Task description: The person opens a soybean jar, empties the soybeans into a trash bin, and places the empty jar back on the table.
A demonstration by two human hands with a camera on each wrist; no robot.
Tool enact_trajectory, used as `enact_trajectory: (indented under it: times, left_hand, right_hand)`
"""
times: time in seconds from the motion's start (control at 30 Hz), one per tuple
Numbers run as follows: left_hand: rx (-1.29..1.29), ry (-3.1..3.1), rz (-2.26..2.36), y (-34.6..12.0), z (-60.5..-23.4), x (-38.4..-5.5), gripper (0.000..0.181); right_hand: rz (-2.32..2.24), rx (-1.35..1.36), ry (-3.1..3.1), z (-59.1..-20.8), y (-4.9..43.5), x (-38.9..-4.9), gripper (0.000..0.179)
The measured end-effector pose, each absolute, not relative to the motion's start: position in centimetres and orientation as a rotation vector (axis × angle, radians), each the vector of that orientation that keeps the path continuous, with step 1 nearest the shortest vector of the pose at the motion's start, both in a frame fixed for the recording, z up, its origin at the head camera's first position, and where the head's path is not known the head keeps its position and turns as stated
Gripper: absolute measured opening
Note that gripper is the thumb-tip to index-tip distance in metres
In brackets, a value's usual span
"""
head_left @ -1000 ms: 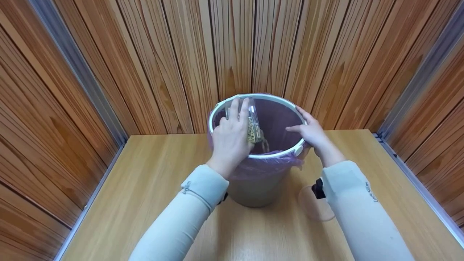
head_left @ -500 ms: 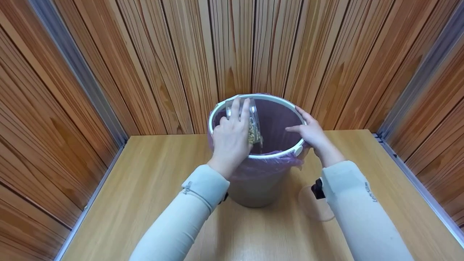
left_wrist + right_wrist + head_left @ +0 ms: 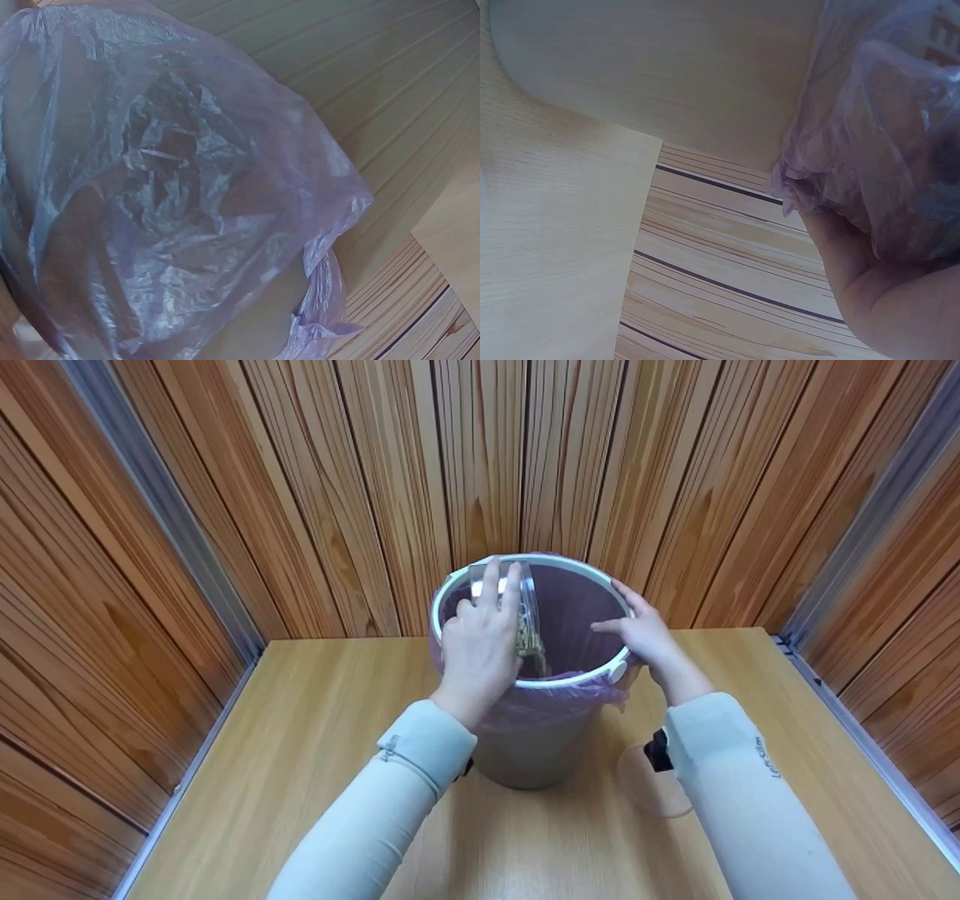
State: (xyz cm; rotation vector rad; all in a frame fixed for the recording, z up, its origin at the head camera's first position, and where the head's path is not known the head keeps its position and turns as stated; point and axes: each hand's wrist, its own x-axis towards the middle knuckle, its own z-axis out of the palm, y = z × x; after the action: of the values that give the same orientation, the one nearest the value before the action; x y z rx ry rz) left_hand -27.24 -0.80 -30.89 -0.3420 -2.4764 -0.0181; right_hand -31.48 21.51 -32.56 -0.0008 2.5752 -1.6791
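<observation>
My left hand [image 3: 480,649] holds a clear plastic jar [image 3: 530,594] inside the mouth of a grey trash bin [image 3: 525,757]. The jar is tipped mouth-down, and small yellowish pellets or beans [image 3: 528,643] gather at its lower end and spill into the bin. My right hand [image 3: 651,634] grips the bin's white rim [image 3: 559,561] on the right, thumb inside. A thin purple bag [image 3: 555,703] lines the bin and folds over its rim. In the left wrist view the bag [image 3: 172,225] covers most of the picture. The right wrist view shows my fingers under the bag [image 3: 832,157].
The bin stands on a wooden table [image 3: 315,750] near the back wall [image 3: 360,495]. A clear round lid [image 3: 637,780] lies on the table beside my right forearm. Wood-panelled walls with metal edge strips close in the left, back and right sides.
The pellets in the jar have dwindled as they pour out. My left hand has shifted very slightly to the right with the jar; the right hand stays on the rim.
</observation>
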Motion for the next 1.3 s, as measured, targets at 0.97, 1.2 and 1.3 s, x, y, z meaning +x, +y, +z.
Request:
enact_trajectory:
  times: [0.97, 1.2, 1.3]
  left_hand:
    - [-0.348, -2.392, 0.099, -0.35, -30.91, -27.06, 0.081]
    - [-0.356, -2.378, 0.103, -0.36, -30.96, -27.07, 0.08]
    - [-0.358, -2.375, 0.114, -0.36, -30.9, -27.02, 0.079]
  right_hand:
    - [-1.672, 0.001, 2.585, -32.55, 21.5, -31.51, 0.081]
    - [-1.673, 0.006, 2.587, -32.55, 21.49, -31.53, 0.081]
    - [-1.672, 0.006, 2.579, -32.54, 21.51, -31.53, 0.081]
